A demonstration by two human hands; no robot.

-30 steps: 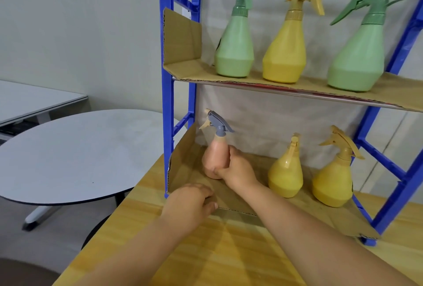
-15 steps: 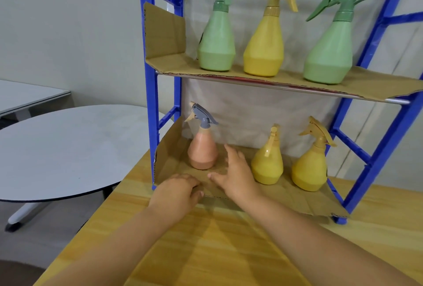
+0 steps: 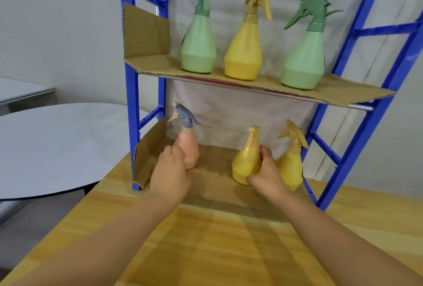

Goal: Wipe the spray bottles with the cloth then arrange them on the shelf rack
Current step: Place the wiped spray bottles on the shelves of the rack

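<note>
Left hand (image 3: 170, 172) wraps round the lower body of the peach spray bottle (image 3: 190, 148), which has a grey trigger head with the nozzle pointing to 9 o'clock. This bottle stands upright on the lower cardboard liner (image 3: 215, 182), at the 9 o'clock end of the bottom row. Right hand (image 3: 266, 174) grips the small yellow spray bottle (image 3: 245, 159), fingers round its 3 o'clock side and thumb low at the front. This bottle is upright, mid-row. Hands are well apart, one bottle each.

The second small yellow bottle (image 3: 291, 166) is just beside the held one at its 3 o'clock, partly behind the right hand. Cannot tell if they touch.

On the upper shelf, at 12 o'clock from the hands, three tall bottles stand upright on the upper cardboard liner (image 3: 158, 64). From 9 to 3 o'clock they are the left green bottle (image 3: 198, 52), the tall yellow bottle (image 3: 243, 56) and the right green bottle (image 3: 303, 65).

The blue shelf rack (image 3: 131, 93) stands on the wooden table (image 3: 217, 240), and both forearms reach in from 6 o'clock. A round grey table (image 3: 57, 143) sits at 9 o'clock of the rack.
</note>
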